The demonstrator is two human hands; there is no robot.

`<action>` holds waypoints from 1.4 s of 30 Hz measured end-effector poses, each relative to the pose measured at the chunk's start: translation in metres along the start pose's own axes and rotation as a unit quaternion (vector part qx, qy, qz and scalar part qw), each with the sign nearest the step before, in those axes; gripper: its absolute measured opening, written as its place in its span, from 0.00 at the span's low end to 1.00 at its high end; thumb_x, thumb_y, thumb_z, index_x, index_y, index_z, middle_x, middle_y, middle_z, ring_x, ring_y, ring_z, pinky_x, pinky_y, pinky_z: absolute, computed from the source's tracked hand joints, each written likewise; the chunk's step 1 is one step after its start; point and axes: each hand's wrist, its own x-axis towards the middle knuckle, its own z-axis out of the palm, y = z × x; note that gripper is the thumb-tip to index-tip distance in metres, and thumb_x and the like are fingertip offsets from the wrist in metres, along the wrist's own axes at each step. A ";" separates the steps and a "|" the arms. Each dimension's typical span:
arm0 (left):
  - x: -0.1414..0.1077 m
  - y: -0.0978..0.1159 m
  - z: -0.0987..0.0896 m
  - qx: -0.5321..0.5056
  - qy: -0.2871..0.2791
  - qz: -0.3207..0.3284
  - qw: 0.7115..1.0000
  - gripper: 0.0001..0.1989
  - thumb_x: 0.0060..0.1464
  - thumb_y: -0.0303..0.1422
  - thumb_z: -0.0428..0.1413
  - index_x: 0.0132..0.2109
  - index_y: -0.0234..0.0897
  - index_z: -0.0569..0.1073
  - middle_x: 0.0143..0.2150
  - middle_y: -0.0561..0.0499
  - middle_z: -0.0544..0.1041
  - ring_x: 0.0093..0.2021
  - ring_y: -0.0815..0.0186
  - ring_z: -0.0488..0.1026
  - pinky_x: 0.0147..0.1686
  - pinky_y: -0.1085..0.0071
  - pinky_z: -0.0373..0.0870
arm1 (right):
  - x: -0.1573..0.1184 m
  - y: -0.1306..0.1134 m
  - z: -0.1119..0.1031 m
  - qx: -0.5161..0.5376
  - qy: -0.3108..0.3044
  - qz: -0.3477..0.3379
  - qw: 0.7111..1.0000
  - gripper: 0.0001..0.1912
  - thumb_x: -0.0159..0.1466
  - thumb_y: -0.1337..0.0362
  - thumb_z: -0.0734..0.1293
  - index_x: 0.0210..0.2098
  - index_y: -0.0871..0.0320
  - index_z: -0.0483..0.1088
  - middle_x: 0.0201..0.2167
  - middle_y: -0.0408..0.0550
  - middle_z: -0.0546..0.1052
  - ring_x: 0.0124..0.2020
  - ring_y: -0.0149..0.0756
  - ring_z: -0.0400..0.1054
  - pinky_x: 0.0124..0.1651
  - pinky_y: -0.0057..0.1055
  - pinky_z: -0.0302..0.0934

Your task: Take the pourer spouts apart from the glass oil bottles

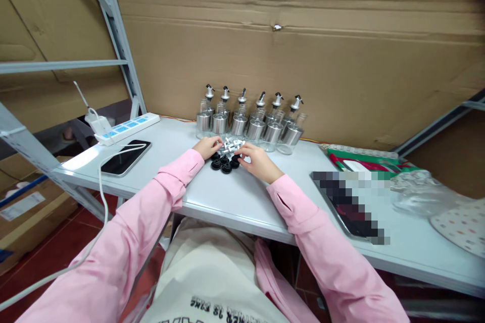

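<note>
My left hand (208, 147) rests on the table at the left side of a small pile of silver-white parts (230, 145), fingers loosely bent and apart. At the pile's right side is my right hand (259, 162), its thumb and fingers apart beside the black stoppers (226, 167). Several of these ribbed black stoppers lie grouped just in front of the pile. Nothing held shows in either hand. Behind them stand glass bottles with steel sleeves (256, 129), in a front row without tops. The bottles in the back row carry pourer spouts (242, 95).
On the left lie a phone (127, 158) and a white power strip (129, 128) with a trailing cable (100, 186). A dark tablet-like object (344, 207), partly blurred out, and plastic packaging (420, 194) lie on the right. Cardboard (303, 60) walls the table's back.
</note>
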 end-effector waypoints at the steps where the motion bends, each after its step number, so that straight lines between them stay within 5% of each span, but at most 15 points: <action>1: 0.000 0.000 0.000 -0.001 -0.001 0.001 1.000 0.12 0.56 0.35 0.48 0.39 0.35 0.73 0.21 0.56 0.68 0.24 0.69 0.64 0.28 0.74 0.58 | 0.000 0.000 0.001 0.000 0.003 -0.004 1.000 0.11 0.56 0.74 0.63 0.37 0.60 0.73 0.34 0.49 0.72 0.32 0.33 0.68 0.41 0.33 0.63; 20: 0.001 -0.003 -0.001 -0.015 -0.008 0.007 1.000 0.11 0.55 0.34 0.47 0.39 0.35 0.72 0.20 0.57 0.66 0.23 0.70 0.63 0.28 0.74 0.58 | 0.002 -0.004 0.000 -0.015 0.015 -0.012 1.000 0.12 0.59 0.74 0.61 0.37 0.58 0.75 0.37 0.50 0.76 0.39 0.37 0.71 0.45 0.36 0.64; 32: 0.001 -0.004 -0.001 -0.023 -0.011 0.007 1.000 0.11 0.54 0.34 0.47 0.39 0.35 0.72 0.20 0.57 0.65 0.22 0.70 0.62 0.27 0.74 0.56 | 0.001 0.000 0.002 -0.004 0.034 0.023 0.999 0.08 0.59 0.72 0.63 0.34 0.59 0.73 0.32 0.49 0.75 0.30 0.33 0.69 0.38 0.32 0.64; 42: 0.001 -0.002 -0.002 -0.024 -0.013 0.003 1.000 0.11 0.54 0.34 0.48 0.39 0.34 0.72 0.20 0.57 0.66 0.23 0.70 0.62 0.28 0.74 0.57 | 0.001 -0.003 0.000 0.016 0.008 0.019 1.000 0.05 0.57 0.70 0.66 0.34 0.59 0.73 0.32 0.48 0.76 0.32 0.33 0.70 0.38 0.32 0.65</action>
